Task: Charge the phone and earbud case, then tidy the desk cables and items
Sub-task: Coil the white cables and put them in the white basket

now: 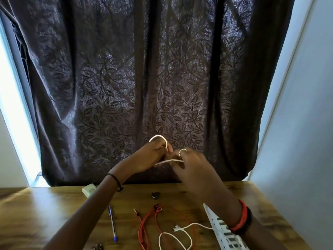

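Tidying seems midway: left hand (153,156) and right hand (192,166) both pinch a looped white cable (158,136), while red cable (144,225), pen (112,225) and second white lead (173,235) lie loose.

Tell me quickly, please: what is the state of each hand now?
Left hand: closed, holding a loop of the white cable.
Right hand: closed, pinching the same white cable.

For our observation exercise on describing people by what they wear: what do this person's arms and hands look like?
Both forearms are bare, with no sleeves in view. The left hand has a thin black cord band at its wrist. The right hand has a wide red wristband with a black band right beside it, nearer the elbow.
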Available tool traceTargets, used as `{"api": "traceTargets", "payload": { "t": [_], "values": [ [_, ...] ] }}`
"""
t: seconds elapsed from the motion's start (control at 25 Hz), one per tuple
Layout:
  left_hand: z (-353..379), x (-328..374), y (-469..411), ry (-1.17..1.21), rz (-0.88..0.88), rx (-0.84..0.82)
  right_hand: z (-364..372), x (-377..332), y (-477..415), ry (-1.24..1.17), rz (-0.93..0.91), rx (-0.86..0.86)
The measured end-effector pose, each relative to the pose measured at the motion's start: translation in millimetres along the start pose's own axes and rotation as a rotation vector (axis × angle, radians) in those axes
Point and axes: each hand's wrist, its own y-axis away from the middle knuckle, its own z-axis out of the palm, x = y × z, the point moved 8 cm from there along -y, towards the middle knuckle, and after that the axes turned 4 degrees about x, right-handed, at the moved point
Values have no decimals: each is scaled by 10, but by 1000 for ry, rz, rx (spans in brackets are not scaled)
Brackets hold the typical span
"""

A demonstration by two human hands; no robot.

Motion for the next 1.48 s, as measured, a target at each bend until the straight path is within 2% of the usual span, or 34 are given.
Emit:
{"api": "traceTargets", "payload": {
  "t": [0.12,0.2,0.24,0.36,0.48,0.56,0.64,0.76,0.84,0.92,1.0,1.12,1.2,1.32,1.48],
  "values": [
    [67,-50,72,9,-67,-161,-153,-30,-102,-63,-79,-9],
    [136,-78,141,121,-159,-285,-274,-90,-144,-130,-126,-14],
    [184,-63,189,251,-188,-350,-332,-118,-155,-176,-145,-11],
    [189,50,265,805,-120,-425,-435,-108,-219,-271,-149,32],
    [224,74,288,1020,-58,-544,-413,-44,-289,-368,-144,55],
    [268,180,315,1178,-10,-659,-337,-25,-299,-593,-100,-3],
    [263,278,327,1408,10,-721,-229,62,-314,-839,20,-20],
    [235,281,260,1650,29,-620,-34,221,-365,-991,171,38],
    [210,213,180,1750,49,-519,70,289,-389,-972,192,86],
    [123,94,73,1841,73,-390,144,314,-361,-689,151,132],
    [51,-35,-41,1900,69,-301,286,289,-259,-327,90,97],
    [14,-197,-149,1879,26,-166,500,227,-97,44,67,-64],
    [6,-329,-183,1746,-10,40,569,150,-26,136,37,-139],
    [-31,-493,-186,1358,-68,315,580,54,33,172,5,-179],
    [-134,-556,-159,740,-92,505,497,-38,65,154,0,-228]
  ]
}}
